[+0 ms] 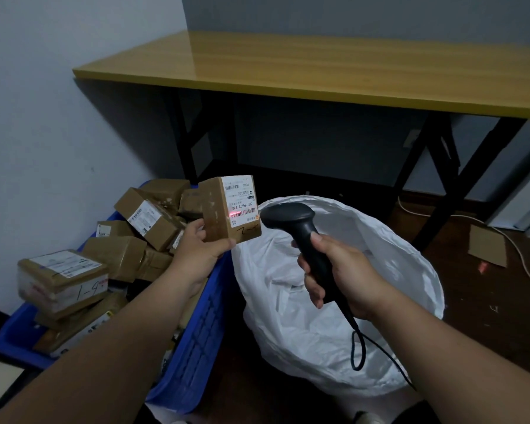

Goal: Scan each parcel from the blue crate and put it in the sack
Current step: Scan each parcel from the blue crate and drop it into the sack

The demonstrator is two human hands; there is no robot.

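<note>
My left hand [196, 249] grips a small brown cardboard parcel [224, 215] from below and holds it upright above the rim of the blue crate [196, 347]. Its white label faces right, and a red scan line glows across the barcode. My right hand [334, 276] grips the handle of a black barcode scanner [291, 221], whose head points at the label from a short distance. The open white sack [395, 270] sits on the floor under the scanner, right of the crate. Several more brown parcels [62, 276] are piled in the crate.
A yellow-topped table [303, 71] with black legs stands behind the sack and crate. The scanner's black cable [361, 347] hangs over the sack. A flat cardboard scrap [487, 246] and a white cord [520, 255] lie on the dark floor at right. A pale wall borders the crate's left.
</note>
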